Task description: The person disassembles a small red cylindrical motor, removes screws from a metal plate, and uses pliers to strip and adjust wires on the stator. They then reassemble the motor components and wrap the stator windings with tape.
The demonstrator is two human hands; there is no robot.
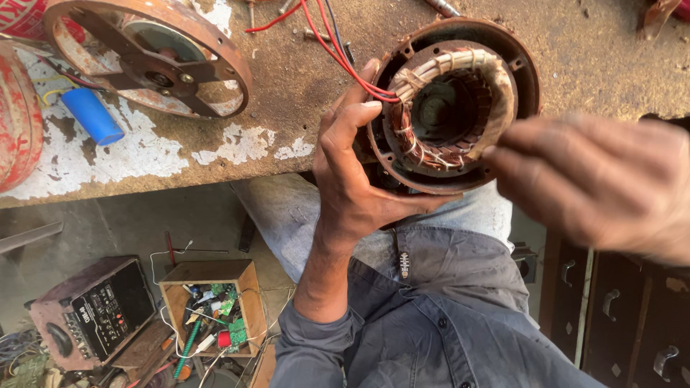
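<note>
My left hand (352, 172) grips a round rusty motor stator housing (449, 104) from its left side and underneath, thumb on the rim. Copper windings bound with pale tape ring the inside of the housing. Red and dark wires (327, 36) run from the windings up over the bench. My right hand (596, 179) is blurred, its fingertips at the right rim of the housing, holding nothing that I can see.
A worn bench top (287, 108) with flaking white paint carries a rusty round end cover (151, 54) and a blue cylinder capacitor (92, 115). On the floor below sit a wooden box of circuit parts (212, 309) and a brown cabinet device (93, 309). Dark drawers (618, 309) stand at the right.
</note>
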